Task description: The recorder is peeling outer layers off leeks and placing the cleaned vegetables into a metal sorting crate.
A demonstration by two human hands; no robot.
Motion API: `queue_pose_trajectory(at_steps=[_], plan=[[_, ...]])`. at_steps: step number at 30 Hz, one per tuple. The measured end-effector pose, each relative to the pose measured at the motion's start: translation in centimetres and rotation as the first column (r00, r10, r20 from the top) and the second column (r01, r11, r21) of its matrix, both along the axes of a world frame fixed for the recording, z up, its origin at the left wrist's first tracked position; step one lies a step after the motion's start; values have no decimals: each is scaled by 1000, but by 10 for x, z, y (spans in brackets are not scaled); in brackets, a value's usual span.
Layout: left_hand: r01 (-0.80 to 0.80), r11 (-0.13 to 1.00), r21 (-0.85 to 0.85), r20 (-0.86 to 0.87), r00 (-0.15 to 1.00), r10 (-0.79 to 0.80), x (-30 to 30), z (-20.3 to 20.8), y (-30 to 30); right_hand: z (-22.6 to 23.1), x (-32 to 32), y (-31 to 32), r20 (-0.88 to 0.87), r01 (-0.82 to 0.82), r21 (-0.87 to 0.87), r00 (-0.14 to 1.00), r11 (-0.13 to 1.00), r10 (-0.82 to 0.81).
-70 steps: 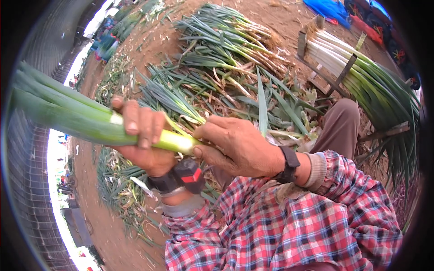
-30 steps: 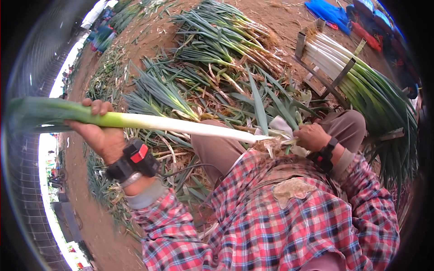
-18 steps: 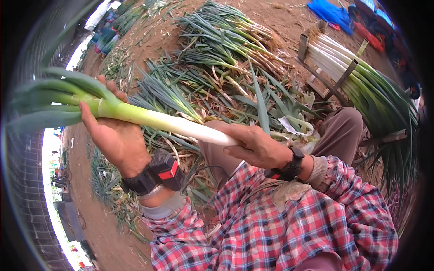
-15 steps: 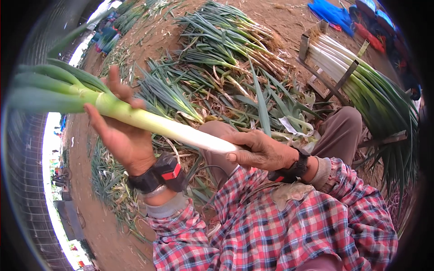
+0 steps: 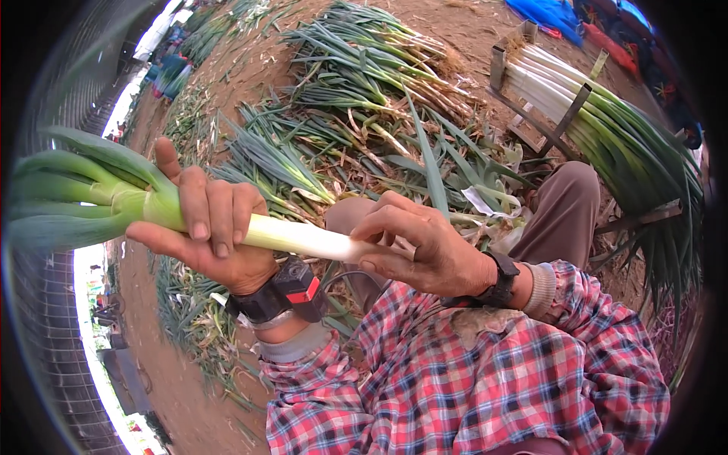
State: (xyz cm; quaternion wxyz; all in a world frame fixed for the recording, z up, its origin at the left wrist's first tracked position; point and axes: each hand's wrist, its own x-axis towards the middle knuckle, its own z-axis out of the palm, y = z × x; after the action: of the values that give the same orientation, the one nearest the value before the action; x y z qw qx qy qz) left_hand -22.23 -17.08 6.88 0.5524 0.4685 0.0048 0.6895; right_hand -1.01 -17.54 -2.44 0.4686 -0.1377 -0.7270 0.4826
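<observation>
A single large green onion (image 5: 292, 236) lies slantwise across both hands, its leafy green top to the left and its white end to the right. My left hand (image 5: 216, 227) is closed round the stalk just below the leaves, thumb and fingers wrapped over it. At the white end, my right hand (image 5: 425, 243) is closed with thumb and fingertips on the stalk; its very tip is hidden by the fingers. The stalk is held above my knees, clear of the ground.
Uncleaned green onions (image 5: 364, 61) are piled on the soil ahead. Clean white-stemmed ones (image 5: 607, 129) lie in a metal rack (image 5: 565, 121) at the right. Peeled leaf scraps (image 5: 201, 318) litter the ground at left. A blue plastic sheet (image 5: 546, 19) is far right.
My left hand's fingers have gone from spread under the stalk to curled round it. The onion and left hand have dropped slightly. My right hand's fingers have shifted up along the white end.
</observation>
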Motion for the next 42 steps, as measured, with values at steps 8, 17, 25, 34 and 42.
queue_pose_trajectory(at_steps=[8,17,25,34,42], plan=[[62,998,22,-47,997,-61,4,-3,-1,6,4,-2,95,-11,-21,995,1000,13],[-54,988,-147,-67,997,44,7,-5,2,1,7,16,120,-262,-349,940,900,320],[-686,651,-324,-332,727,601,11,2,10,-23,15,13,175,-108,-242,973,964,153],[-794,476,-378,-303,592,747,3,-2,-2,-37,-1,2,240,220,335,920,916,-309],[-807,463,-366,-262,567,781,15,0,-12,-35,-3,3,232,262,458,887,850,-399]])
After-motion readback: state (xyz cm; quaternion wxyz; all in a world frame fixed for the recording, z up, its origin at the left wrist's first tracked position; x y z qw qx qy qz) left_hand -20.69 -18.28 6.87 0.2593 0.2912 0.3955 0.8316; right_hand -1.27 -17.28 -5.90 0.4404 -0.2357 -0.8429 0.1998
